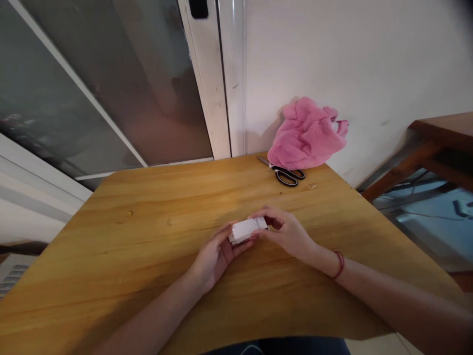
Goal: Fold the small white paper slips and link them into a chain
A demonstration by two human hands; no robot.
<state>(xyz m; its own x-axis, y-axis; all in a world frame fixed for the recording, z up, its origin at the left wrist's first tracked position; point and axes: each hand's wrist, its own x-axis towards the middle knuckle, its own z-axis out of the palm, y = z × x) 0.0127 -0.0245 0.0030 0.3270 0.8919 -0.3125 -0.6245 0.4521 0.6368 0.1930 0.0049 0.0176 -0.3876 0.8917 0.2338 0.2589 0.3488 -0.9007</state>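
Observation:
Between my two hands is a small white box point(245, 229), oblong and held just over the middle of the wooden table point(177, 192). My left hand point(218, 254) grips its left end, with the thumb along the top edge and the fingers underneath. At the right end, my right hand point(286, 231) pinches the box between thumb and fingers. A red band circles my right wrist. The box seems to be made of thin card; faint grey marks show near its right end. Whether it touches the tabletop I cannot tell.
At the table's far right corner lies a pink fluffy cloth point(308, 135), partly over black-handled scissors point(286, 176). Behind the table stand a white wall point(354, 54) and a glass door point(155, 88) with a white frame. Another wooden table point(443, 128) is to the right.

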